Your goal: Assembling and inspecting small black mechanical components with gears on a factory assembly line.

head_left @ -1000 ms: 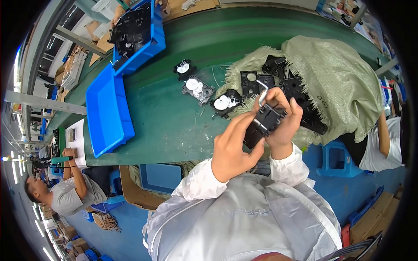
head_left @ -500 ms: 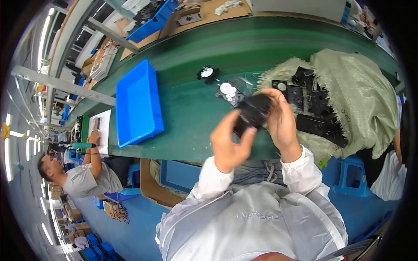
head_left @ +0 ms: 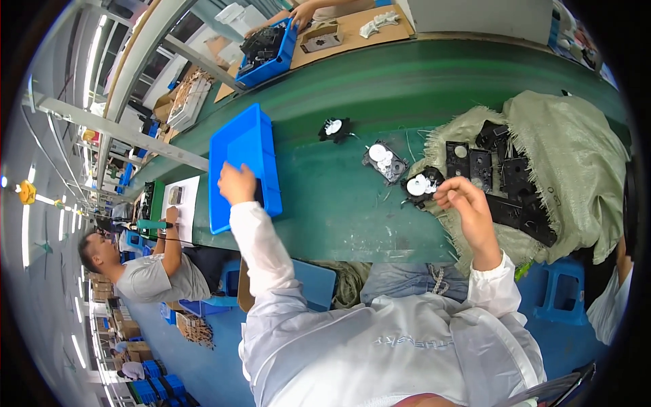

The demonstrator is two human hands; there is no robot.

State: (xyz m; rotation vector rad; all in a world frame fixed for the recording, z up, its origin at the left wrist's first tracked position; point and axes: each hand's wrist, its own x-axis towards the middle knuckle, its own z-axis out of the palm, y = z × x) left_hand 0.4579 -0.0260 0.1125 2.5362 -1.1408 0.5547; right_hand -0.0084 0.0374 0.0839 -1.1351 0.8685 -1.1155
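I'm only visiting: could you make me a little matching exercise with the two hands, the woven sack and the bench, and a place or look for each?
Column one
1. Left hand
2. Right hand
3. Woven sack
4. Bench top

Column two
A. Open, with black plastic parts showing
B. Close to a black part with white gears
C. Flat and green
D. At the blue tray

Pairs: 1-D, 2-B, 3-A, 4-C

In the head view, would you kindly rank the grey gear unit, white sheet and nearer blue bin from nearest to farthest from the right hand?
1. Grey gear unit: left, slightly ahead.
2. Blue bin: farther left.
3. White sheet: leftmost of these.
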